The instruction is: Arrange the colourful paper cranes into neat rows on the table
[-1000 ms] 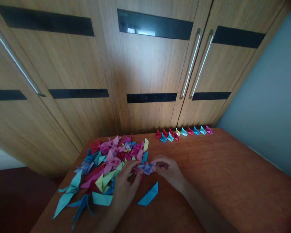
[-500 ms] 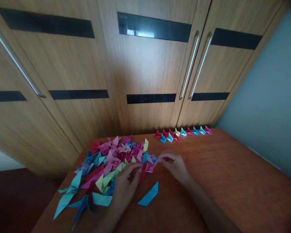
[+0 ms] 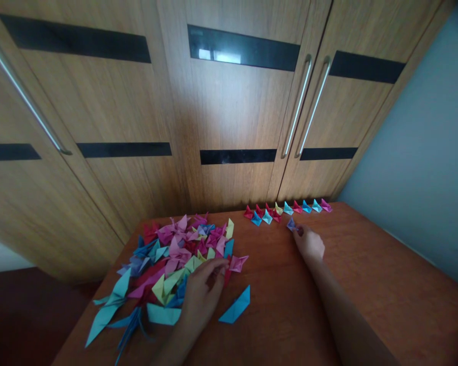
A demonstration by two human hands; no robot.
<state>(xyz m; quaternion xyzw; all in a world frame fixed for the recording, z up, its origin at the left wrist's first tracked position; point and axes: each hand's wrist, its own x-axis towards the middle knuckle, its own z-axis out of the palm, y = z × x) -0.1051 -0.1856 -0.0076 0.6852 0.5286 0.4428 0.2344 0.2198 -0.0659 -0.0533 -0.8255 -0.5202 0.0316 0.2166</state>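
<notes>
My right hand (image 3: pixel 309 245) pinches a small purple origami boat (image 3: pixel 290 224) by its near side, just in front of the rows of folded boats (image 3: pixel 266 217) at the back of the table. My left hand (image 3: pixel 205 290) rests over the right edge of a heap of colourful folded paper (image 3: pixel 178 254). Its thumb and fingers are drawn together beside a red piece (image 3: pixel 228 272); whatever they grip, if anything, is hidden. A pink origami boat (image 3: pixel 238 263) lies just right of those fingertips, and a flat blue folded strip (image 3: pixel 235 306) is nearer to me.
The brown wooden table (image 3: pixel 366 284) backs onto a wardrobe (image 3: pixel 229 112) with metal handles. A pale blue wall (image 3: pixel 416 183) stands on the right. Large teal (image 3: pixel 109 307) and dark blue (image 3: pixel 129 325) folded pieces lie by the table's left edge.
The purple boat, which was beside the heap, has moved right and back in my right hand to near the boat rows. My left hand has stayed almost in place.
</notes>
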